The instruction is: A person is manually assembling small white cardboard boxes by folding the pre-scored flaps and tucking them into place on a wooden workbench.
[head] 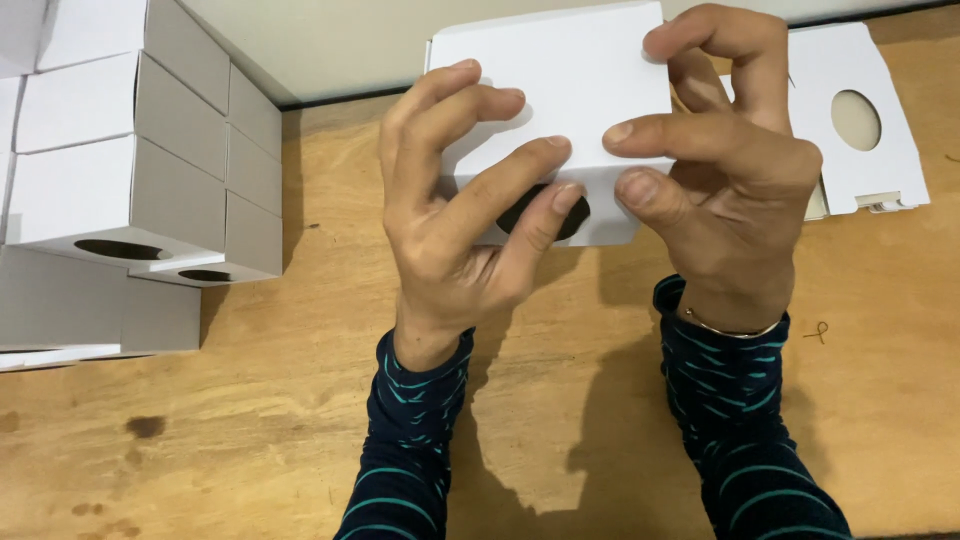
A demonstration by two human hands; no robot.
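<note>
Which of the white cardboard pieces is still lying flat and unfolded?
The flat white blank on the table right of the hands, oval hole facing up. The stacked boxes at left are folded, and both hands hold another piece.

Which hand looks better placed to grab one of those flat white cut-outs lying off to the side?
Probably the right hand: the flat cut-out lies just beyond it. The left hand sits farther off, nearer the stacked boxes. Both hold the white box.

Two hands [455,215] [725,165], one white box [560,90] held between them, one flat cutout card [865,120] and about six stacked white boxes [130,170] are counted.
</note>
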